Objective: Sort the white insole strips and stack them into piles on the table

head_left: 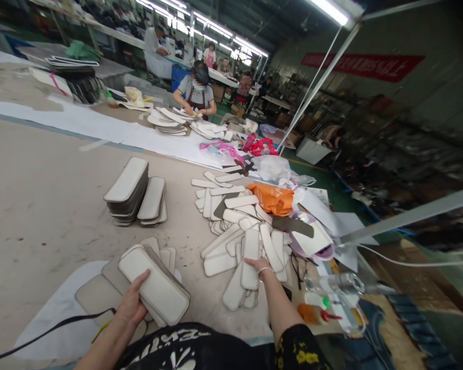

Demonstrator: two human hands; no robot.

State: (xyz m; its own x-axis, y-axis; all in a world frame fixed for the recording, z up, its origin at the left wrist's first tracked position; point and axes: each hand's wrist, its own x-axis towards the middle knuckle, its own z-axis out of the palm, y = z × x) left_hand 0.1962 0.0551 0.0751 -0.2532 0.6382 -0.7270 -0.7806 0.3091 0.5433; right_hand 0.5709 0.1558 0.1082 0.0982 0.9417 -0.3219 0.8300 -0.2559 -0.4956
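Head view: I see the left hand (133,300) clasping a stack of white, round-cornered oblong panels (156,282); rightward, the right hand (259,266) pinches one white oblong panel (250,246), long axis pointing away.

The panels (162,288) have smooth, faintly satiny faces like leatherette; the tabletop (54,180) looks like matt, scuffed paper or board. The orange bag (275,200) and clear bag (272,168) are crinkled, glossy plastic, the basin (329,253) smooth plastic, the bottle (334,283) clear and shiny, the pole (409,215) smooth painted metal, the sleeve (301,349) matt cloth, the jeans (370,329) matt denim
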